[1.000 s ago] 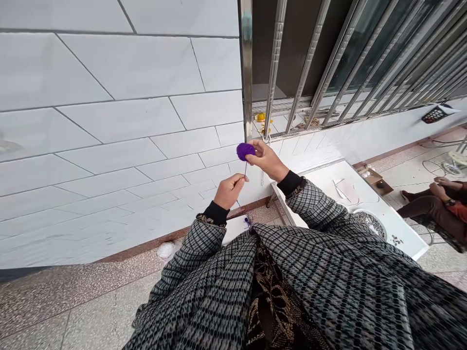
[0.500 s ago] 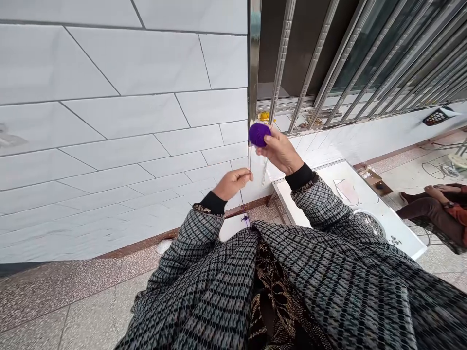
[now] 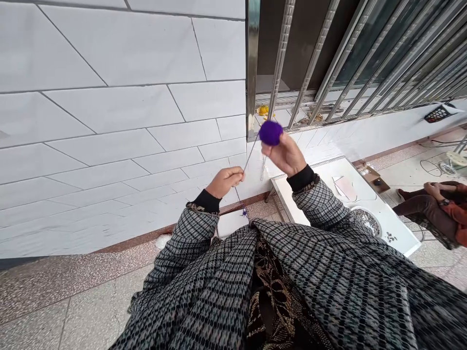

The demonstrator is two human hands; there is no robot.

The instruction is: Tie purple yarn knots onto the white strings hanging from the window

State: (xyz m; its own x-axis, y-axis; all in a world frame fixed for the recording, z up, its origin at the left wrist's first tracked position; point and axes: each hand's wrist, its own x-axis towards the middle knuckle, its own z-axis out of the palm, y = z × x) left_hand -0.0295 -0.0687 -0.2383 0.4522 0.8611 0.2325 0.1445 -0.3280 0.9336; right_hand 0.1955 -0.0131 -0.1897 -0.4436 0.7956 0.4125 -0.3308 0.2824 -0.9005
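Observation:
A purple ball of yarn (image 3: pixel 270 133) is gripped in my right hand (image 3: pixel 287 154), raised in front of the window bars. From the ball a strand of yarn (image 3: pixel 251 154) runs down and left, pulled straight, into my left hand (image 3: pixel 226 182). The left fingers are pinched round that strand. Below this hand the yarn carries on down to a small purple tangle (image 3: pixel 244 212) over a white surface (image 3: pixel 231 224) near the jacket front.
White tiles cover the wall (image 3: pixel 120 112) at left. Metal bars (image 3: pixel 280 58) front the window, with a yellow item (image 3: pixel 262 110) on its sill. At right stand a white table (image 3: pixel 328 170) bearing a round dish (image 3: pixel 367 221), a cardboard box (image 3: pixel 375 180) and a seated person (image 3: pixel 434 209).
My right hand and the yarn ball have moved slightly right. My left hand has shifted a little left, so the strand between them is longer and more slanted.

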